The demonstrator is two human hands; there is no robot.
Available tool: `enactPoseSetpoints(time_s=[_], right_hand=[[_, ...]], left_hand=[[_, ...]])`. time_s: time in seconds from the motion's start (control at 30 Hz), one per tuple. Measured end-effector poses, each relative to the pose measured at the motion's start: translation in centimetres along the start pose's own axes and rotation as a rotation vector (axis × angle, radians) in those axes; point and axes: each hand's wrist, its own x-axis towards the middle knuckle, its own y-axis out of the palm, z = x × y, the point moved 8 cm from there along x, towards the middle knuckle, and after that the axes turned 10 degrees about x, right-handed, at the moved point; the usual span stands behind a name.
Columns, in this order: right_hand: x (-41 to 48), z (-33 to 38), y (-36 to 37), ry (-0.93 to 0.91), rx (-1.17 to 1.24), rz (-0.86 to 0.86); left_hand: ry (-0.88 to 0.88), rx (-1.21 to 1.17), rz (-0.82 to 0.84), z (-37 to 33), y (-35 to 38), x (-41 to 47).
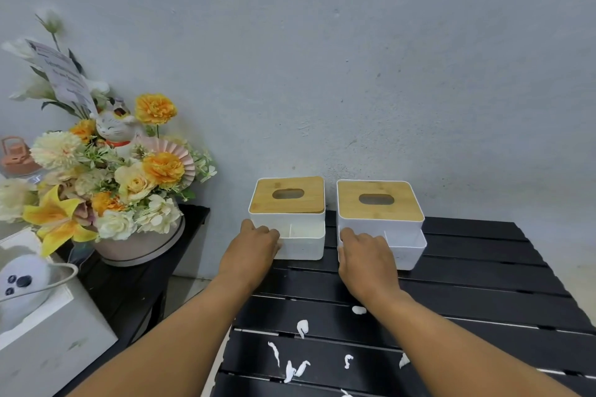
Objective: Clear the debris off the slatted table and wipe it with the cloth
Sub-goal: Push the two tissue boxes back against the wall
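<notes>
Unreadable card (63,74) — slatted table (483,271) cropped (bottom edge).

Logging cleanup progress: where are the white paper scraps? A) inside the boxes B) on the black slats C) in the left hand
B: the scraps lie loose on the slatted table; the left hand grips the left box, the right hand the right box.

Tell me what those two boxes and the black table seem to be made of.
The left box and right box have smooth, matte white bodies, probably plastic. Their lids look like bamboo or pale wood: tan, with faint grain. The table is matte black slats; painted metal or wood, hard to tell.
</notes>
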Motion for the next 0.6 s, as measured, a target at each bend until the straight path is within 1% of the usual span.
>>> enactPoseSetpoints(time_s=[0.07, 0.27, 0.33, 0.4, 0.47, 0.53, 0.6], right_hand=[[0.5, 0.4, 0.5, -0.022, -0.023, 0.032], [1.3, 0.5, 1.5, -0.03, -0.008, 0.04], [1.5, 0.6, 1.8, -0.082, -0.005, 0.027], [1.3, 0.5, 1.5, -0.145, -0.018, -0.029], [0.8, -0.1, 0.6, -0.154, -0.053, -0.12], [0.1, -1.2, -0.2, -0.118, -0.094, -0.176], [-0.4, -2.4, -0.5, -0.059, -0.116, -0.185]], left_hand=[[-0.005, -0.01, 0.008, 0.1, 0.1, 0.2], [-0.014, -0.001, 0.009, 0.2, 0.4, 0.6], [-0.028, 0.016, 0.008, 0.2, 0.3, 0.6], [-0.041, 0.018, -0.012, -0.1, 0.2, 0.5], [-0.039, 0.051, -0.026, -0.7, 0.0, 0.2], [-0.004, 0.102, -0.041, -1.9, -0.3, -0.3], [0.013, 0.128, -0.051, -3.0, -0.4, -0.4]])
